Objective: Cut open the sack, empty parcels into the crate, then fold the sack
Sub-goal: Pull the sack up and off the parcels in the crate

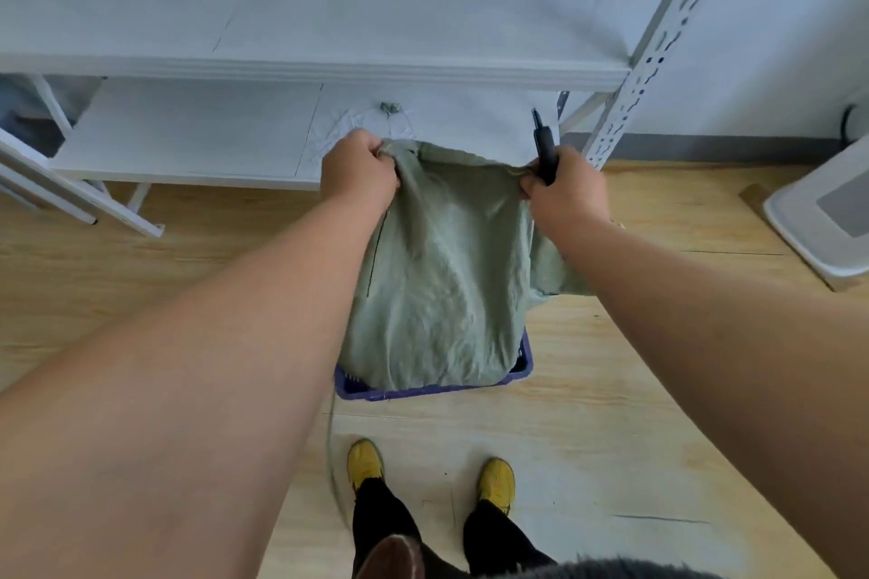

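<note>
Gripping the bunched upper edge of a pale green woven sack (437, 277), the left hand (359, 172) is clenching its fingers round a gathered corner on the left, while the right hand (564, 188) is pinching the opposite corner on the right — and is also grasping a slim black-handled cutting tool (543, 150), whose tip is pointing up and away towards the far shelving. The sack is hanging between the two hands, stretched along its top edge, and its lower end is dropping into a dark blue plastic crate (524, 367) that is sitting on the light wooden floor (611, 390). Only the near rim and right side of the crate are showing; the cloth is covering whatever lies inside. Beyond the hands, a white metal shelving rack (310, 73) is standing at the far side — its lower shelf is carrying a crumpled white sheet with a small dark clump on it. At the near edge, two yellow shoes (496, 482) are standing on the floor, just short of the crate. A white and grey flat-topped object (827, 212) is lying on the floor at the far right.
</note>
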